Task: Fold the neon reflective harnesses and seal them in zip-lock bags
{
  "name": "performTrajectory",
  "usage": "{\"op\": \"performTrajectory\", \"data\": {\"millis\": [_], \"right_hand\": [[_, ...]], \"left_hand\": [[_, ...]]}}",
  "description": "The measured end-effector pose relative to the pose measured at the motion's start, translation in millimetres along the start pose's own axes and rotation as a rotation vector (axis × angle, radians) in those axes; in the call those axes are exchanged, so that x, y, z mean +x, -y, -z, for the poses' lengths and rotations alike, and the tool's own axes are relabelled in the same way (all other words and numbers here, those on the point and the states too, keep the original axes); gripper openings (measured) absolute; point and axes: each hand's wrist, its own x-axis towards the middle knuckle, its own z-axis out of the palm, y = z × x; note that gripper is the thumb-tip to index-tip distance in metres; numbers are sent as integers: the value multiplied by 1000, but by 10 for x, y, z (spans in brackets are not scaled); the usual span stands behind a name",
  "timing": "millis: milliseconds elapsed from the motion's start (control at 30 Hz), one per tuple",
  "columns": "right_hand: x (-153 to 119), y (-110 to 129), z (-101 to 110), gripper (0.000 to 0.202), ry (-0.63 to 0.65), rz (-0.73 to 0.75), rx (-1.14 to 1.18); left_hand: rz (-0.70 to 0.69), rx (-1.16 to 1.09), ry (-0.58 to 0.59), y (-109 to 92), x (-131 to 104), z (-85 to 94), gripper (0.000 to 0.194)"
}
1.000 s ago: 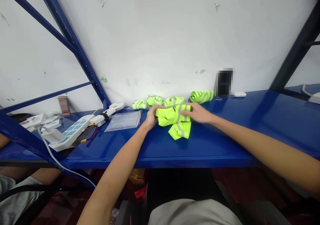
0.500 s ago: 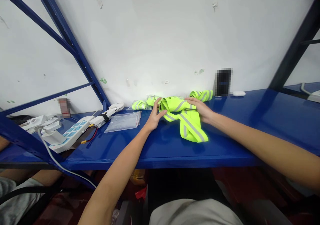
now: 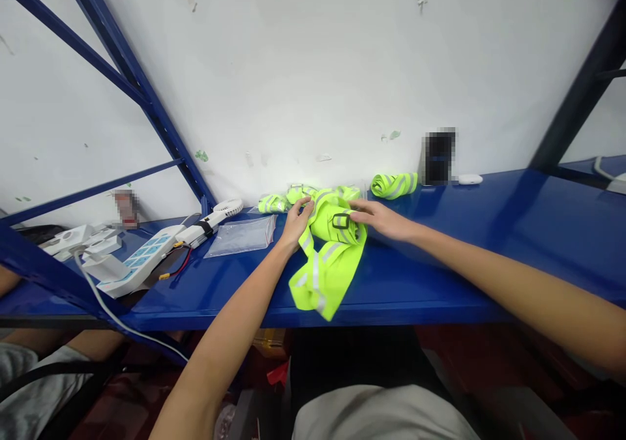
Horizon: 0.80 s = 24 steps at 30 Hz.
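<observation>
Left hand [image 3: 296,223] and right hand [image 3: 384,220] grasp opposite sides of a part-rolled neon-yellow fabric strap with silver stripes [image 3: 336,261], over the glossy blue tabletop [image 3: 415,280]. Flat clear plastic bag [image 3: 240,236] lies left; small neon bundle in clear plastic [image 3: 272,204] behind, near wall.

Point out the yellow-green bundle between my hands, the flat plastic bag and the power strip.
Yellow-green bundle [image 3: 325,222], head view, on its rolled part.
Flat plastic bag [image 3: 241,236], head view, near its middle.
Power strip [image 3: 147,256], head view, on its socket face.
</observation>
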Motion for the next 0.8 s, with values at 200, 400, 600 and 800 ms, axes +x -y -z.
{"op": "performTrajectory", "data": {"millis": [200, 400, 600, 800], "right_hand": [[57, -111, -9, 40, -292, 55, -59], [131, -141, -2, 38, -354, -349, 607], [99, -51, 26, 25, -355, -388, 599], [90, -119, 16, 32, -359, -279, 357]], "left_hand": [[70, -266, 52, -82, -68, -42, 46], [-28, -21, 361, -191, -196, -54, 108], [-351, 438, 275, -83, -206, -66, 76], [-366, 334, 445, -182, -323, -117, 53]]}}
